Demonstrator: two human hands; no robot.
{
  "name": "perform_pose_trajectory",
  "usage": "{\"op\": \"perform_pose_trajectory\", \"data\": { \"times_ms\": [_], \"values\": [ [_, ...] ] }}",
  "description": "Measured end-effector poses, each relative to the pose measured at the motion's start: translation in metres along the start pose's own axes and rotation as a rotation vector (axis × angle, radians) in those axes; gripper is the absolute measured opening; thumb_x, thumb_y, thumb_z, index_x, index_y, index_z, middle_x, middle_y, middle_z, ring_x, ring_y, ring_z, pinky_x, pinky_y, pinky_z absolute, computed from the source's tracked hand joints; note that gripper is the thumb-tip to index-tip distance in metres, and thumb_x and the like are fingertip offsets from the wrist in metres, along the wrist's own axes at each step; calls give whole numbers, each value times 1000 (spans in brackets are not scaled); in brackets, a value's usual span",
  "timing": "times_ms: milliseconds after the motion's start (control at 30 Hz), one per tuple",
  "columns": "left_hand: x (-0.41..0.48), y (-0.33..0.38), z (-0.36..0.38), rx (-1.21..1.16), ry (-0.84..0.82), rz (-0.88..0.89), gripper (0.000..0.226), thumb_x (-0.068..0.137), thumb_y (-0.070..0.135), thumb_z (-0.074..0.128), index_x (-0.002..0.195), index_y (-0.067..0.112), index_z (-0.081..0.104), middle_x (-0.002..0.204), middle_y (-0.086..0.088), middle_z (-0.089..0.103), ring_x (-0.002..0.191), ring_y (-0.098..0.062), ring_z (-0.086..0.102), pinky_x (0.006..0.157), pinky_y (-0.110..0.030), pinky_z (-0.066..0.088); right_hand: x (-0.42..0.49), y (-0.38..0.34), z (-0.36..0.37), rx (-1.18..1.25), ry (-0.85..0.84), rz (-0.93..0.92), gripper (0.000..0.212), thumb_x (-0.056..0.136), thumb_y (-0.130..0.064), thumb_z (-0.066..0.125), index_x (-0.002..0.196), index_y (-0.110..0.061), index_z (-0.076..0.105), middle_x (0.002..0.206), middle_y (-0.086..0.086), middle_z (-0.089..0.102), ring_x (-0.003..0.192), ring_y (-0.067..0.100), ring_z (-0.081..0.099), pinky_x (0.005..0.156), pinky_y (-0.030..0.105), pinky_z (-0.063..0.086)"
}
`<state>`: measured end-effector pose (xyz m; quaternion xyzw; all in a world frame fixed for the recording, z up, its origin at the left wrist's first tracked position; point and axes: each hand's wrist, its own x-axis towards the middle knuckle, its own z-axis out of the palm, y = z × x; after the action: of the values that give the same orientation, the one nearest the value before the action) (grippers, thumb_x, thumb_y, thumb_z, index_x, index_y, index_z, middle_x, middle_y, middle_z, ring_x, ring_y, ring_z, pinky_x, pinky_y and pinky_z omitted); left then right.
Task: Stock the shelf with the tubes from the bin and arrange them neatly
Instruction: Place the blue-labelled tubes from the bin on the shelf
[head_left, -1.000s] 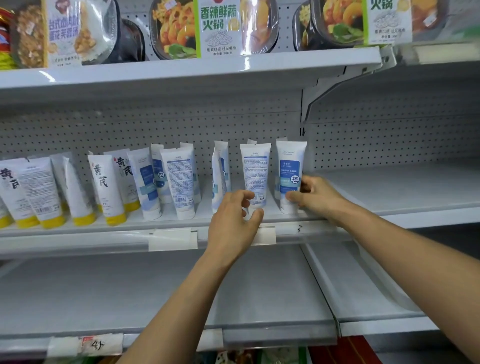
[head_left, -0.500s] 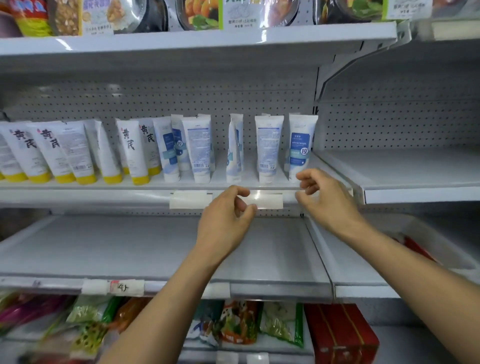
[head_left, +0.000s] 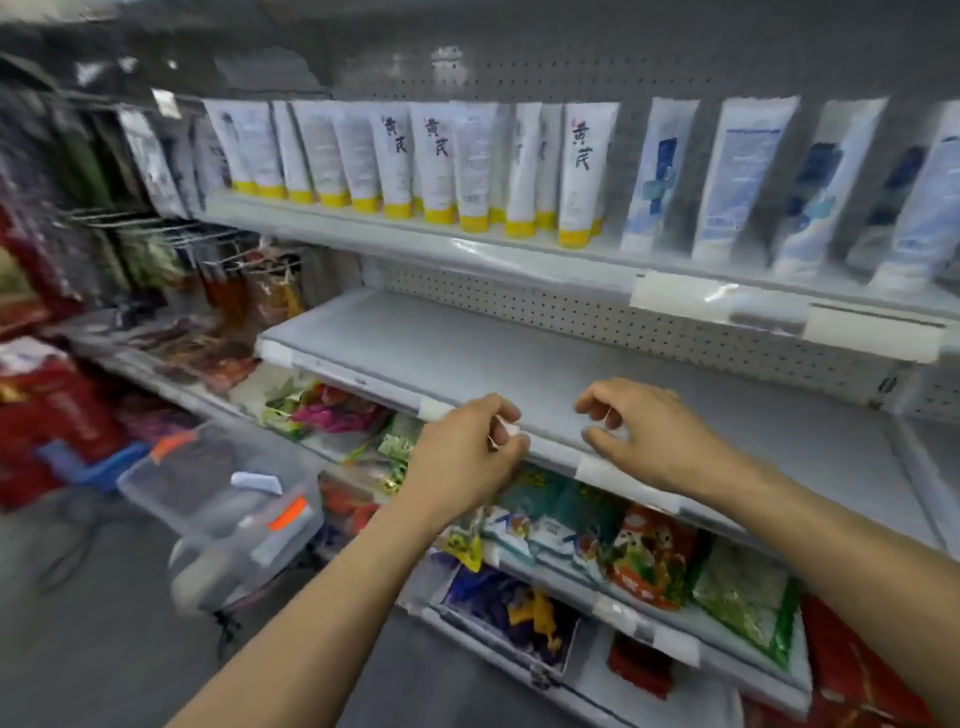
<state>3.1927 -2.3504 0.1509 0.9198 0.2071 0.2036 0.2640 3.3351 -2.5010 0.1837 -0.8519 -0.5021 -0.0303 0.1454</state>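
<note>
A row of white tubes stands upright on the upper shelf (head_left: 519, 254): yellow-capped tubes (head_left: 436, 161) on the left, white-and-blue tubes (head_left: 737, 176) on the right. My left hand (head_left: 467, 457) and my right hand (head_left: 639, 431) hover in front of the bare shelf (head_left: 519, 364) one level lower. Both hold nothing, with loosely curled fingers. A clear plastic bin (head_left: 228, 499) with orange latches stands low at the left, with a white tube (head_left: 257, 480) lying in it. The frame is blurred.
Snack packets (head_left: 649, 551) fill the shelves below my hands. Red boxes (head_left: 52, 410) and a blue item sit on the floor at the left. Hanging packets on wire hooks (head_left: 156, 228) line the far left. Grey floor lies around the bin.
Both hands left the tubes and dropped to the lower shelf's front edge. The view swung down and left, bringing the bin and the floor into sight.
</note>
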Motion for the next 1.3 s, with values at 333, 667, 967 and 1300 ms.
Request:
{"op": "perform_pose_trajectory", "data": {
  "times_ms": [333, 667, 967, 1300],
  "values": [
    [-33, -282, -130, 21, -116, -433, 25, 93, 33, 58, 114, 19, 58, 77, 11, 62, 73, -4, 59, 69, -24, 48, 190, -221, 174, 169, -369, -310, 23, 85, -44, 56, 104, -32, 59, 99, -14, 64, 87, 9, 61, 78, 36, 53],
    [-29, -489, -180, -42, -112, -773, 26, 94, 38, 57, 116, 24, 59, 98, 3, 63, 94, -19, 61, 83, -32, 47, 330, -318, 344, 231, -650, -301, 20, 80, -29, 63, 99, -26, 62, 88, -9, 61, 83, 13, 60, 77, 35, 51],
    [37, -619, -108, -236, -190, -931, 28, 95, 28, 55, 121, 17, 57, 102, -3, 66, 93, -18, 59, 85, -26, 46, 450, -334, 497, 167, -818, -213, 22, 80, -22, 61, 101, -22, 64, 102, 0, 66, 96, 21, 63, 86, 38, 52],
    [90, -753, 52, -215, -441, -1068, 39, 92, 24, 59, 129, 12, 53, 129, -13, 56, 119, -30, 53, 97, -32, 43, 545, -360, 674, 52, -801, -218, 11, 86, -9, 55, 96, -12, 54, 109, 15, 61, 99, 36, 60, 72, 34, 44]
  ]
}}
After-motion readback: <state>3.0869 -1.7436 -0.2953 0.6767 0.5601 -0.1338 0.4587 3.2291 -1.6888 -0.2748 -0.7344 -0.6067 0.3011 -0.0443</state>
